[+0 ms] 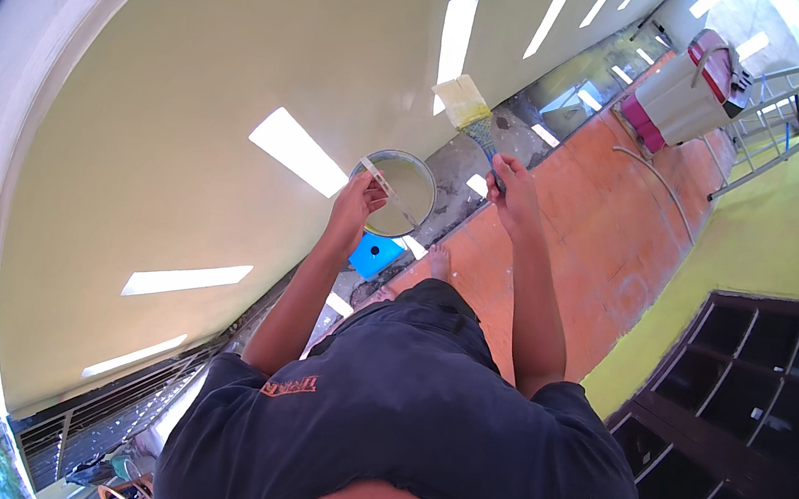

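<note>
My right hand (515, 196) is closed round the handle of a flat paintbrush (480, 135). The brush points up and to the left, its wide, pale-yellow bristles close to the cream wall (275, 41). Below and left of it is a round bucket of paint (412, 189), filled with a pale beige liquid. A narrow pale strip (389, 192) lies across the bucket's mouth. My left hand (358, 200) is closed on this strip at the bucket's left side. Whether the strip is fixed to the bucket, I cannot tell.
A blue stool-like thing (376, 258) shows just below the bucket. Orange floor (588, 234) runs to the right. Farther off stand a white-and-pink washing-machine-like unit (677, 96), a hose (665, 184) and a metal ladder (774, 122). A dark-framed window (736, 375) is at right.
</note>
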Demonstrator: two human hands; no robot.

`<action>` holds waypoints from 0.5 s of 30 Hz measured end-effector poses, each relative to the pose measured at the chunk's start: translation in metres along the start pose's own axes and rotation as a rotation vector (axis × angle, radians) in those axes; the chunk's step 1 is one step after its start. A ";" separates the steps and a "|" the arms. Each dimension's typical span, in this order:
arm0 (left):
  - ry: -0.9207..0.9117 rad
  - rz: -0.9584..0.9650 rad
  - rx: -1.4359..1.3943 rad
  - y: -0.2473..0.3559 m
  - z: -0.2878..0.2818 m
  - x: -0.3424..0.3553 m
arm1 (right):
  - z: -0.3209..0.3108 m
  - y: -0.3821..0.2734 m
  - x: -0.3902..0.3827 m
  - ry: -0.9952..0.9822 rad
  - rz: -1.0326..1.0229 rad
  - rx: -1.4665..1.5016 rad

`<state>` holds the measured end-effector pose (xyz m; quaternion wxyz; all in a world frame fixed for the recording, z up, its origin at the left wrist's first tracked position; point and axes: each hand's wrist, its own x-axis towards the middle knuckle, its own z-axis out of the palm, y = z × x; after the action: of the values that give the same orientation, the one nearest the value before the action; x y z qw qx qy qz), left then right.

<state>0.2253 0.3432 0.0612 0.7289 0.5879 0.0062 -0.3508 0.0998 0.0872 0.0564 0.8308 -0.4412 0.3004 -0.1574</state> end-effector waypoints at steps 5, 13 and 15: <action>-0.034 -0.040 -0.019 0.005 -0.004 0.000 | 0.036 -0.037 0.093 -0.102 -0.111 0.128; 0.114 -0.070 -0.041 0.003 -0.008 -0.007 | 0.036 0.027 0.215 0.093 -0.059 -0.108; 0.147 -0.092 -0.052 0.004 -0.010 -0.009 | 0.022 0.049 0.217 0.209 0.032 -0.205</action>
<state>0.2252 0.3564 0.0654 0.7247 0.5920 0.0958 -0.3393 0.2808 0.0150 -0.0530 0.7482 -0.4999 0.4068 -0.1577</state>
